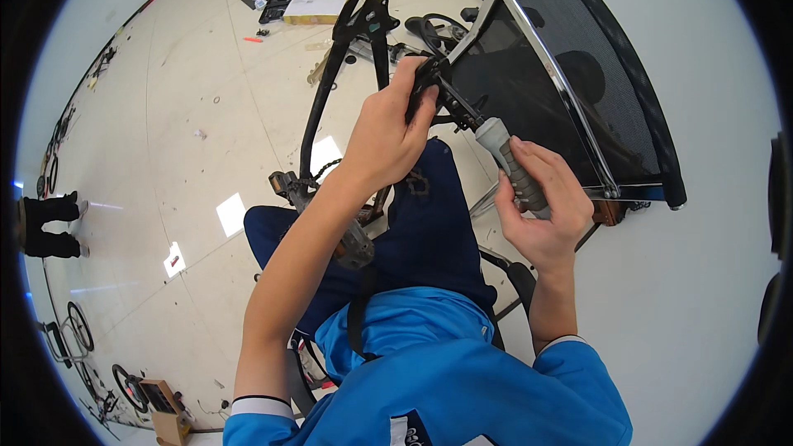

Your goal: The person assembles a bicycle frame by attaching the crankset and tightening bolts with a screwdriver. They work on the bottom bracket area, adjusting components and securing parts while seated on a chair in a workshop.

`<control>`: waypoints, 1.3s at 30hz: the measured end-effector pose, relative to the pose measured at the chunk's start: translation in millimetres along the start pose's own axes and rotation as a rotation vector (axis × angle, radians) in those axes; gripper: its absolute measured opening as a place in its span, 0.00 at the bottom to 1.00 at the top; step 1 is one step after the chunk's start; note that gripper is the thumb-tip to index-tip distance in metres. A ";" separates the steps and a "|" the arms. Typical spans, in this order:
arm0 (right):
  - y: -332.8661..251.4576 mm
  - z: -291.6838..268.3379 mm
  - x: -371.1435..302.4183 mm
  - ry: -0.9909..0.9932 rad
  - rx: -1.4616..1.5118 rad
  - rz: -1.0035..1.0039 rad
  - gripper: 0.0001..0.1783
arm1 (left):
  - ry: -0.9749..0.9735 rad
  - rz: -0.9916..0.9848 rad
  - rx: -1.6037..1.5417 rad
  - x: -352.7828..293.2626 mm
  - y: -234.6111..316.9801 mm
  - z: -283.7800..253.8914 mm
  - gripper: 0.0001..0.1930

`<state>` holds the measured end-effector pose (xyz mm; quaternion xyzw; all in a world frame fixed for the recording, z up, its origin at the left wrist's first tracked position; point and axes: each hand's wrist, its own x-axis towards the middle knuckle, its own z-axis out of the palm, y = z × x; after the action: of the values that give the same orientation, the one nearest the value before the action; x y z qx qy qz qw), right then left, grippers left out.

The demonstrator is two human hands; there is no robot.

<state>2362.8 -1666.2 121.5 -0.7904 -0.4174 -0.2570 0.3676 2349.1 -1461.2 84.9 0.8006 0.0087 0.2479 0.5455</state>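
Note:
My left hand [384, 136] grips a black part [426, 74] above my knees, thumb and fingers on either side. A dark bar [461, 106] runs from it toward the lower right. On the bar's end is a grey, ribbed handle [520, 173], and my right hand [549, 206] is closed round it, with the thumb along one side. A black bicycle frame [318, 107] stands between my legs, its upper end pointing away from me. A pedal [285, 185] and a worn crank part [355, 246] show beside my left forearm, which partly hides the frame.
To the right is a black mesh chair [570, 74] with chrome bars. On the floor ahead lie a white box [314, 8], a black tool case [278, 3] and loose bicycle parts [438, 31]. Another person's legs [51, 225] are at the far left. A wheel [130, 388] lies lower left.

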 end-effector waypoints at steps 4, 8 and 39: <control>0.5 1.5 1.6 -0.009 0.003 -0.006 0.22 | 0.003 0.008 0.002 0.5 -0.3 -0.5 0.13; -0.8 3.1 1.2 0.000 0.025 0.020 0.22 | 0.007 0.016 -0.003 0.9 -0.4 -0.1 0.13; -13.4 1.2 11.8 -0.051 0.028 0.140 0.16 | 0.043 -0.012 0.045 5.7 -0.5 -0.6 0.12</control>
<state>2357.7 -1654.6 134.1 -0.8187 -0.3740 -0.2044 0.3848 2353.9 -1458.8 86.9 0.8071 0.0308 0.2613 0.5285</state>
